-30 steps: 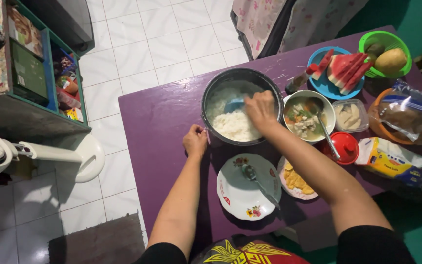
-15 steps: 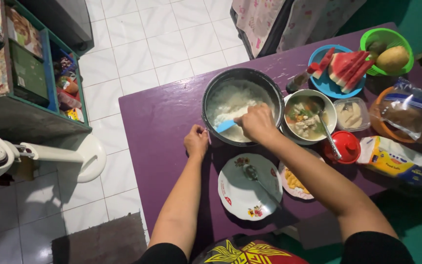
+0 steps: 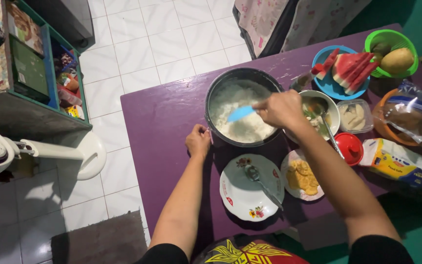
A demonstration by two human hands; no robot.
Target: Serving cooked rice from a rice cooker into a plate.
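Two hands work at your purple desk [image 3: 162, 122]. The rice pot [image 3: 216, 93] sits mid-desk; your left hand [image 3: 199, 141] grips its rim. Your right hand [image 3: 280, 108] is closed around the blue rice paddle [image 3: 240, 113]. Scoop slowly, keeping it level.

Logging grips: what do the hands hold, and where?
Right hand holds the blue plastic rice paddle by its handle end; left hand grips the dark metal pot's rim.

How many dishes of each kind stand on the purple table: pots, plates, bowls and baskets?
Pots: 1, the rice pot.
Plates: 3, the white flowered plate, the small plate of fried pieces, the blue plate of watermelon.
Bowls: 1, the soup bowl.
Baskets: 1, the green basket.
Total: 6.
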